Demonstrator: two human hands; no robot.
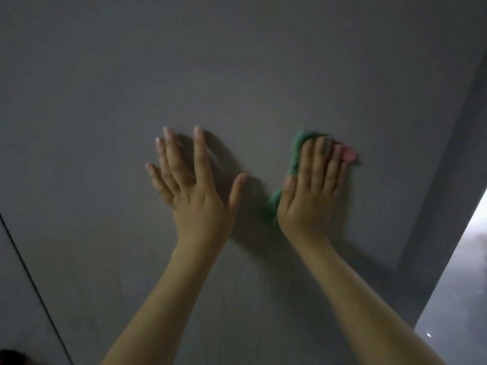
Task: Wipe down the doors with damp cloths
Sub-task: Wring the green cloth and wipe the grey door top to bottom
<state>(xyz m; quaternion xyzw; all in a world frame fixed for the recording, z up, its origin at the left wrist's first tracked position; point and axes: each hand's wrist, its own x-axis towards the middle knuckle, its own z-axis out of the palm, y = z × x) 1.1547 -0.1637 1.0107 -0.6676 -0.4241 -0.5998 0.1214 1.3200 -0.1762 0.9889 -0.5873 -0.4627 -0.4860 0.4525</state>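
Observation:
A plain grey door (237, 75) fills most of the head view. My left hand (195, 185) lies flat against it with straight, spread fingers and holds nothing. To its right, my right hand (313, 191) presses a green cloth (297, 151) against the door with straight fingers. A pink part of the cloth (350, 154) shows past the fingertips, and more green sticks out below the thumb. Most of the cloth is hidden under the palm. The picture is dim and slightly blurred.
A thin dark seam (34, 285) runs down the lower left, marking the door's left edge. On the right a darker grey frame strip (448, 206) borders the door, with a brighter glossy surface (458, 299) beyond it at the lower right.

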